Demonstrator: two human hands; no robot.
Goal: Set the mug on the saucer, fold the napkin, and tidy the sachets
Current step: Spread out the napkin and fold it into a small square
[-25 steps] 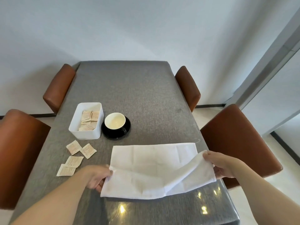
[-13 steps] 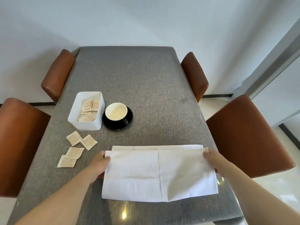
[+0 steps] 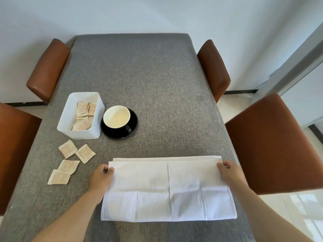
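Note:
The white napkin [image 3: 167, 189] lies folded in half near the table's front edge, its upper layer reaching almost to the far edge of the lower one. My left hand [image 3: 103, 177] pinches the upper layer's far left corner. My right hand [image 3: 229, 173] holds the far right corner. A black mug [image 3: 116, 117] with a cream inside stands on the black saucer [image 3: 133, 127]. Several tan sachets [image 3: 70, 159] lie loose on the cloth left of the napkin. More sachets [image 3: 84, 116] sit inside the white box [image 3: 70, 124].
The grey cloth-covered table [image 3: 157, 81] has brown chairs on both sides: two on the left [image 3: 47, 70], two on the right [image 3: 272, 140]. The box touches the saucer's left side. A white wall stands behind the table's far end.
Both hands carried the napkin's near edge up and over to the far edge, turning the half-lifted cloth into a flat fold. The head camera tilted slightly.

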